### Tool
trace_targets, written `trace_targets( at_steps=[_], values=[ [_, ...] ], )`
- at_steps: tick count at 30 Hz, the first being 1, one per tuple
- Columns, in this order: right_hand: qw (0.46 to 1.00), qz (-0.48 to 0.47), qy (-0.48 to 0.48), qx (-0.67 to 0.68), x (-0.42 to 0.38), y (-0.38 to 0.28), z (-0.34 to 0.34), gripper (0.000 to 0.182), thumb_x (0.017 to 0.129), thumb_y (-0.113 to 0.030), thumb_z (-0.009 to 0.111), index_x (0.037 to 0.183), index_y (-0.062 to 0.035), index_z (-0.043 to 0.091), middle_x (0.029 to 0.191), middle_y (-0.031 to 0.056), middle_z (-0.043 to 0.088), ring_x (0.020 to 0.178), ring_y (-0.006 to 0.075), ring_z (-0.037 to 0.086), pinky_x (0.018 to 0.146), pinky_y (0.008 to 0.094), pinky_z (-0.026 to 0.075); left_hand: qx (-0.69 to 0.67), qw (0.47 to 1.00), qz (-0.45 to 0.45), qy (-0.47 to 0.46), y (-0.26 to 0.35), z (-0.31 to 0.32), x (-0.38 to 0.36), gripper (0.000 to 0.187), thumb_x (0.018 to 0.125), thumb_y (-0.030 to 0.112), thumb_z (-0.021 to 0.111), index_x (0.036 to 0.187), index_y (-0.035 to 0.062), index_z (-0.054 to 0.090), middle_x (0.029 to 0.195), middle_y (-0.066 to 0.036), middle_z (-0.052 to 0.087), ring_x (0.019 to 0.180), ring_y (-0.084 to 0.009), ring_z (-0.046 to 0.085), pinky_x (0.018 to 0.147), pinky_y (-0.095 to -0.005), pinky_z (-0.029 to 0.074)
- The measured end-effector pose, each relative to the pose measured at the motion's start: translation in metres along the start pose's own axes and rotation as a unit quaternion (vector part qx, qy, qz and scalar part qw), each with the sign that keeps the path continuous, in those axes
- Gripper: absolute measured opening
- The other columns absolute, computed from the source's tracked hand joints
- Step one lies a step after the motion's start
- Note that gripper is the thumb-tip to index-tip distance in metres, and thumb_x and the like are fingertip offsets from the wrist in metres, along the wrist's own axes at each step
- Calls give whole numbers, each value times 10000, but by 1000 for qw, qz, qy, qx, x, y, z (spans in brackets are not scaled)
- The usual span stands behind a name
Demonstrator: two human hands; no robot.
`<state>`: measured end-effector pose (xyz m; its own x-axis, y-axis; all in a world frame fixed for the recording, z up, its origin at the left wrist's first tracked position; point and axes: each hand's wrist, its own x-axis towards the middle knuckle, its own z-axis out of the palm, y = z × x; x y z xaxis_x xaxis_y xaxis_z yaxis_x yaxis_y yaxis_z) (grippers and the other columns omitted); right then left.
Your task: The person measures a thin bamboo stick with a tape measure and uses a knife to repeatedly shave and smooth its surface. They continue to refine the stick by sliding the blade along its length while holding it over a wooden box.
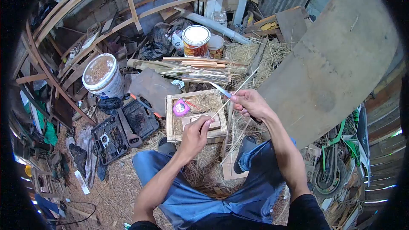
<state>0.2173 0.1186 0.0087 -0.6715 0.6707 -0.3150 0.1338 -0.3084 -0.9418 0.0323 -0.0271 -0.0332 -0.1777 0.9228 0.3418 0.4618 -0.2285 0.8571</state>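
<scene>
My left hand (197, 134) is closed on the lower end of a thin pale strip (222, 107), above the front of a wooden box (169, 115). The strip slants up to the right, past my right hand (250, 103). That hand is wrapped round the handle of a knife (220, 89), whose blade points up and left, beside the strip. Whether the right fingers also touch the strip is hard to tell. On the box lie a pink tape measure (180, 107) and a small wooden block (214, 122), partly behind my left hand.
Split strips (200, 72) lie behind the box. A white bucket (102, 74) and an open tool case (109, 138) are at left. A paint can (196, 40) stands farther back. A large board (324, 72) leans at right. Straw litters the floor.
</scene>
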Motion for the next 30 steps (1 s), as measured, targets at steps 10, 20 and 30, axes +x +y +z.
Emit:
trace_targets(
  at_steps=[10, 20, 30],
  values=[
    [990, -79, 116, 13, -9, -12, -58, 202, 925, -223, 584, 990, -34, 561, 627, -38, 464, 472, 21, 341, 398, 174, 239, -7, 1000, 21, -4, -5, -13, -6, 155, 928, 115, 536, 975, 10, 639, 687, -104, 619, 557, -125, 510, 532, -281, 410],
    [929, -194, 306, 81, -19, 8, -155, 353, 940, -272, 542, 1200, -33, 542, 661, -31, 495, 493, 29, 388, 410, 169, 298, -2, 995, -96, -19, -30, -39, -8, 154, 931, 97, 512, 932, -11, 621, 657, -83, 593, 572, -127, 523, 551, -278, 419],
    [993, -98, 63, -9, 1, 6, 31, 331, 935, -245, 557, 1182, -25, 542, 611, -27, 500, 442, 35, 379, 382, 185, 262, -49, 991, -85, -94, -21, -7, 12, 181, 948, 132, 487, 941, 7, 618, 666, -5, 509, 616, -70, 423, 558, -251, 356]
  ],
)
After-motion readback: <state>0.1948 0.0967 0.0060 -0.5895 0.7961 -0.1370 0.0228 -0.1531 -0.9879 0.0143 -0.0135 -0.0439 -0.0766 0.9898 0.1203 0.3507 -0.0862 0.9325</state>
